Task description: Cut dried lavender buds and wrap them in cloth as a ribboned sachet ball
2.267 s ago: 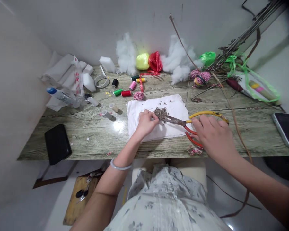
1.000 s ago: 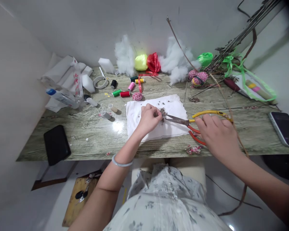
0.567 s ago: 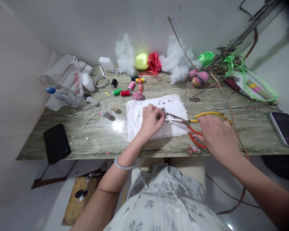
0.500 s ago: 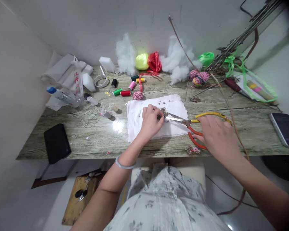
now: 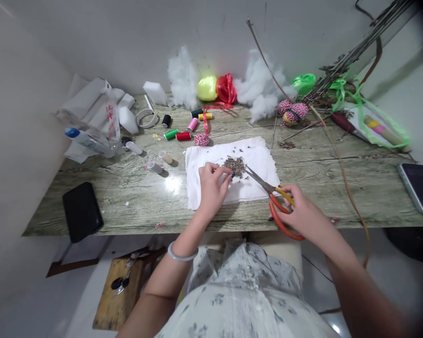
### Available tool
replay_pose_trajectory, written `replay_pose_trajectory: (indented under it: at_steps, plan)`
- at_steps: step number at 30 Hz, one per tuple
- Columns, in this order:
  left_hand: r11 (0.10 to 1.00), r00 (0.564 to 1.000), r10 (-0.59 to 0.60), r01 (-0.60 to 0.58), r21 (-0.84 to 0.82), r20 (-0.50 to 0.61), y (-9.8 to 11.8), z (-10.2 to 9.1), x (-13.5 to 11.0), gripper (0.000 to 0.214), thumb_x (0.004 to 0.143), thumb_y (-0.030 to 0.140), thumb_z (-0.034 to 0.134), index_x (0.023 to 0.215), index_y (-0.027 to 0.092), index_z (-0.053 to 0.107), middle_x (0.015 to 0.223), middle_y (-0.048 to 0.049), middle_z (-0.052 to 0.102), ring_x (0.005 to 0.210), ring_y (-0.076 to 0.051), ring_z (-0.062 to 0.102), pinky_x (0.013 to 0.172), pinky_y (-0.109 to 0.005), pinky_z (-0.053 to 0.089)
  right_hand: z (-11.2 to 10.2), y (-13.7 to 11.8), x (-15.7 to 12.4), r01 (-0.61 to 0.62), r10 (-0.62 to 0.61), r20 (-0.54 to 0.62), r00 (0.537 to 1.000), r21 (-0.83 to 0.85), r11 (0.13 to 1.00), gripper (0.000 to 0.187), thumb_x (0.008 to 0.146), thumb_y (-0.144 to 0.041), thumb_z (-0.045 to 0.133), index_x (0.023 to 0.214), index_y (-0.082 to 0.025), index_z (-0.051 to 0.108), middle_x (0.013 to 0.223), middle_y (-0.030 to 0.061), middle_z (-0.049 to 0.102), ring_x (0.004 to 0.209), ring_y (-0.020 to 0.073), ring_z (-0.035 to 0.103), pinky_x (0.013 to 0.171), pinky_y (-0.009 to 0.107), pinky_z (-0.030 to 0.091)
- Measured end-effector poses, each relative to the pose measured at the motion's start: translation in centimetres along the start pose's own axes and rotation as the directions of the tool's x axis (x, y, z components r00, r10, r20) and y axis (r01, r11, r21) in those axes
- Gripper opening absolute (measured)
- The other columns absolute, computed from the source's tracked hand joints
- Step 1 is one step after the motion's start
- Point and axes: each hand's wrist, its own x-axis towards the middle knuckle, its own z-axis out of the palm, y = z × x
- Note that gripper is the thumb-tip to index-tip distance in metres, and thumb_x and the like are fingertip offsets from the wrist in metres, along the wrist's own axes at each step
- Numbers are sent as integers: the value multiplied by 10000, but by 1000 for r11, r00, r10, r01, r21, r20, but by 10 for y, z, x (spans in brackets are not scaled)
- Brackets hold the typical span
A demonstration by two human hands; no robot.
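A white cloth (image 5: 261, 157) lies on the wooden table (image 5: 331, 183) with a small heap of brown cut bits (image 5: 235, 165) on it. My left hand (image 5: 211, 188) rests on the cloth just below the heap, thumb and fingers pinched on something tiny and dark that I cannot make out. My right hand (image 5: 301, 217) grips the orange-and-yellow handles of a pair of scissors (image 5: 268, 188) at the table's front edge. The blades are slightly apart and point up-left at the heap.
Thread spools (image 5: 183, 135), white stuffing (image 5: 259, 89), yellow and red bundles and a pink twine ball (image 5: 294, 112) line the back. Twigs and green ribbon (image 5: 359, 101) fill the right. A phone (image 5: 421, 188) lies far right, a black object (image 5: 82, 211) front left, a bottle (image 5: 88, 142) left.
My right hand pulled the scissors back toward the front edge and swung them diagonal. My left hand slid down off the heap, which now lies uncovered.
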Motion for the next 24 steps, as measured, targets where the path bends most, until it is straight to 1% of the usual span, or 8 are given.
replay_pose_trajectory:
  at_steps: [4,8,11,14,17,20,24]
  plan:
    - [981,987,121,-104,161,-102,-3,3,-3,80,827,205,627,861,231,694,854,-47,479,843,-192,434,815,-346,329,9,-9,-1,11,-11,30,999,-16,1000,454,727,-448,617,1080,-252,409,891,45,639,794,239,643,615,292,430]
    - [961,970,195,-159,228,-143,-7,5,-1,67,823,212,638,850,231,696,829,-42,479,821,-182,441,805,-341,323,14,-10,1,1,-1,24,1000,-17,1000,445,723,-445,614,1071,-255,410,955,57,644,800,237,643,624,296,432]
    - [953,966,214,-173,249,-146,-9,7,0,60,827,216,635,842,231,691,827,-39,478,824,-180,446,798,-336,318,15,-10,4,-13,13,31,999,7,1000,445,718,-435,627,1065,-257,412,1021,71,646,834,241,645,641,297,438]
    - [950,964,221,-178,257,-149,-9,8,0,65,830,212,629,823,234,690,822,-40,475,826,-182,440,795,-336,316,15,-12,6,-23,21,48,999,40,999,434,723,-444,630,1056,-260,421,1024,72,652,858,248,646,624,285,435]
    - [947,960,231,-185,261,-158,-9,7,1,69,828,209,632,820,239,694,816,-39,472,820,-181,439,799,-337,318,13,-13,7,-17,15,43,999,53,998,399,737,-454,620,1034,-259,438,950,61,665,835,248,647,602,276,424]
    - [944,959,235,-186,272,-160,-10,7,0,73,829,205,630,824,241,693,816,-40,472,816,-179,440,803,-337,320,12,-13,8,-2,0,36,999,46,999,366,744,-447,612,1014,-258,453,842,33,662,749,230,637,583,270,409]
    - [944,963,222,-174,280,-150,-12,8,0,73,832,214,626,834,244,692,832,-47,480,829,-185,438,812,-344,320,9,-11,10,26,-27,44,999,32,999,328,753,-439,608,983,-260,457,834,17,661,702,209,622,576,262,392]
